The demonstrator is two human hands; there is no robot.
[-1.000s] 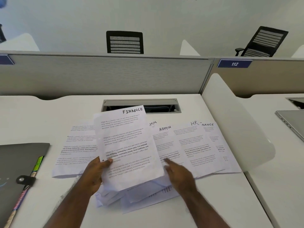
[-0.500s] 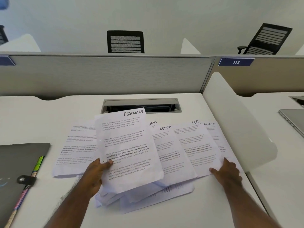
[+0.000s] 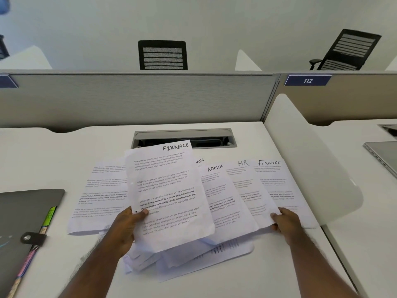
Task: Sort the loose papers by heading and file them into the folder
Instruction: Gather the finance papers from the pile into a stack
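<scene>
While the left hand (image 3: pixel 124 229) grips a white printed sheet headed FINANCE (image 3: pixel 167 194) by its lower left edge, thumb laid on the front and fingers curled behind, that sheet stands lifted and tilted above the white desk (image 3: pixel 53 147). Taking this raised sheet as the landmark, a crumpled heap of loose white papers (image 3: pixel 193 257) lies directly beneath its lower edge, on the desk. Just to its right, partly tucked under it, lies a white sheet headed ADMIN (image 3: pixel 223 201), with another sheet peeking out behind whose heading shows only the letters "MIN". Further right of the landmark lies a white sheet headed HR (image 3: pixel 249 190), and the right hand (image 3: pixel 285 222) pinches its lower right corner, thumb on top and fingers beneath. Beyond that, farthest right of the raised sheet, a second white sheet headed FINANCE (image 3: pixel 277 181) lies flat, partly overlapped by the HR sheet. Left of the landmark, a white printed sheet (image 3: pixel 98 198) rests flat on the desk, its heading hidden. Well to the left of that sits the dark grey folder with a snap strap (image 3: pixel 23 222), closed, with a green tab and coloured edges showing along its right side. Behind the raised sheet, a grey cable tray opening (image 3: pixel 184 136) is set into the desk, touching the sheet's top edge in the view.
</scene>
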